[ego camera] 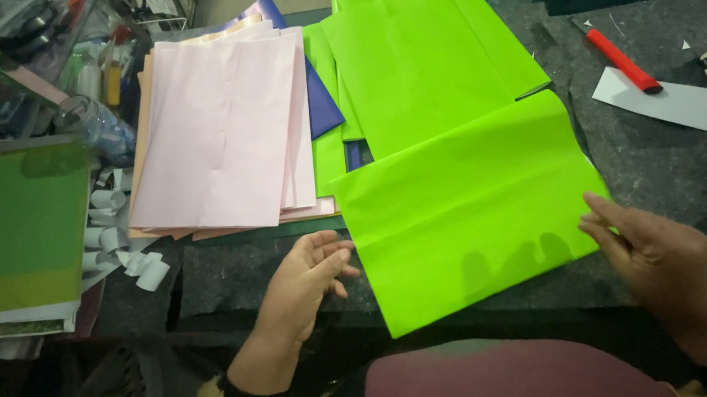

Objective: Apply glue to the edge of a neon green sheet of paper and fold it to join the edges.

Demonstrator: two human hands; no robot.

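Observation:
A bright green paper sheet [468,204] lies on the dark work surface [674,165] right in front of me. My left hand [305,282] rests at its left edge, fingers loosely curled, touching or almost touching the paper. My right hand [653,254] sits at the sheet's right corner, fingertips on the edge. Neither hand clearly grips it. More green sheets [417,52] lie overlapped behind it.
A stack of pale pink sheets [224,133] lies at the left over a blue sheet [322,105]. Small white paper rolls [127,248] sit beside a green packet [11,234]. At the right are a red-handled cutter [619,61] and a white scrap [667,100].

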